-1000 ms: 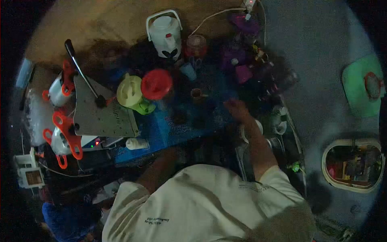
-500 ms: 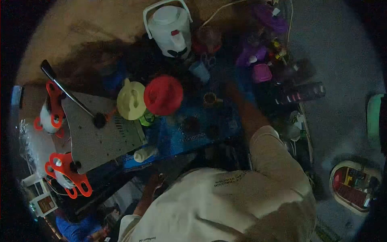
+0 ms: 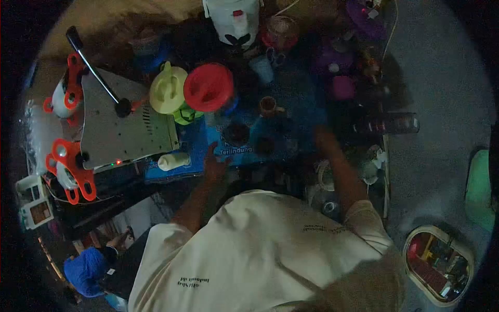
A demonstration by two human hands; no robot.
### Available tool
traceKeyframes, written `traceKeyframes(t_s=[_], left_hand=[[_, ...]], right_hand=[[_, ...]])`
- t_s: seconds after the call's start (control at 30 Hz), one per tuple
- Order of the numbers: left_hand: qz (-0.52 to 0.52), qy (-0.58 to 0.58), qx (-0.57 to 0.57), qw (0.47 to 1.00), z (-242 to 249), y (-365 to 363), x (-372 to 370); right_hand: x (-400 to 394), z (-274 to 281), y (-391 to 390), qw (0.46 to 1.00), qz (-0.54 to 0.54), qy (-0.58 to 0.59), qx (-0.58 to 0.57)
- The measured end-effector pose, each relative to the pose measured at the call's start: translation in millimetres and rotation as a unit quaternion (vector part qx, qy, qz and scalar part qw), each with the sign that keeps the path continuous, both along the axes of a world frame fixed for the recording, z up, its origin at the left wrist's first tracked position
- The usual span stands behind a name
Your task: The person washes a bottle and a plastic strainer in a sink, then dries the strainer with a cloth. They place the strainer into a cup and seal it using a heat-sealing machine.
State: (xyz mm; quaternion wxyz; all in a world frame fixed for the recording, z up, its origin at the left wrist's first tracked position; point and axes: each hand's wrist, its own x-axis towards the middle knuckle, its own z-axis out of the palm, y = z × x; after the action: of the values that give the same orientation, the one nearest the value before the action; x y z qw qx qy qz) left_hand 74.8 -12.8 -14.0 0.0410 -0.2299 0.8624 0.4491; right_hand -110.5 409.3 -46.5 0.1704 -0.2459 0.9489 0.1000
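Note:
My left hand [image 3: 215, 164] is at the front edge of the blue-covered table [image 3: 197, 156], its thumb and fingers apart, with nothing visible in it. A dark round container [image 3: 238, 134] stands just beyond it, and a second dark round shape [image 3: 265, 146] lies to the right. My right hand [image 3: 325, 139] rests at the table's right side; its fingers are too dark to make out. Between and beyond the hands stands a small brown cup [image 3: 267, 105] with a handle. A white bottle [image 3: 174, 161] lies left of my left hand.
At left stands a metal machine [image 3: 122, 132] with a black-handled lever [image 3: 96, 67]. Red-lidded [image 3: 209, 87] and yellow-lidded [image 3: 169, 91] pitchers stand beside it. Farther back are a white jug [image 3: 236, 23] and a light-blue cup [image 3: 261, 67]. Another person in blue headwear [image 3: 86, 270] is at lower left.
My left hand has risen from below the table edge to the tabletop. My right hand has drawn back toward me from farther over the table. The camera view has shifted.

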Motion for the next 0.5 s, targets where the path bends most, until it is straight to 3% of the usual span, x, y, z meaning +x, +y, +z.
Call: traceKeyframes(t_s=[0.07, 0.1, 0.13, 0.27, 0.37, 0.43, 0.5], left_hand=[[0.029, 0.007, 0.061, 0.998, -19.2, 14.7, -29.4], [0.0, 0.09, 0.098, 0.991, -45.2, 20.3, -39.9], [-0.029, 0.171, 0.132, 0.976, -60.3, 24.9, -46.0], [0.002, 0.163, 0.078, 0.984, -39.2, 44.8, -60.1], [0.022, 0.156, 0.04, 0.987, -32.4, 52.3, -56.0], [0.053, 0.077, -0.06, 0.994, -41.4, 47.9, -44.6], [0.032, 0.071, -0.086, 0.993, -122.2, 27.0, -29.3]], right_hand=[[8.6, -0.2, 5.5, 0.98, 0.163, 0.111, 0.017], [8.9, -1.2, -0.8, 0.999, -0.017, -0.02, -0.039], [11.1, -1.7, -9.4, 0.965, -0.196, -0.15, -0.094], [51.5, 29.6, -47.3, 0.969, -0.142, -0.196, -0.041], [76.6, 29.6, -72.0, 0.952, -0.048, -0.235, -0.192], [86.8, 28.0, -95.9, 0.898, -0.084, -0.249, -0.354], [101.7, 23.1, -126.9, 0.898, -0.128, -0.219, -0.36]])
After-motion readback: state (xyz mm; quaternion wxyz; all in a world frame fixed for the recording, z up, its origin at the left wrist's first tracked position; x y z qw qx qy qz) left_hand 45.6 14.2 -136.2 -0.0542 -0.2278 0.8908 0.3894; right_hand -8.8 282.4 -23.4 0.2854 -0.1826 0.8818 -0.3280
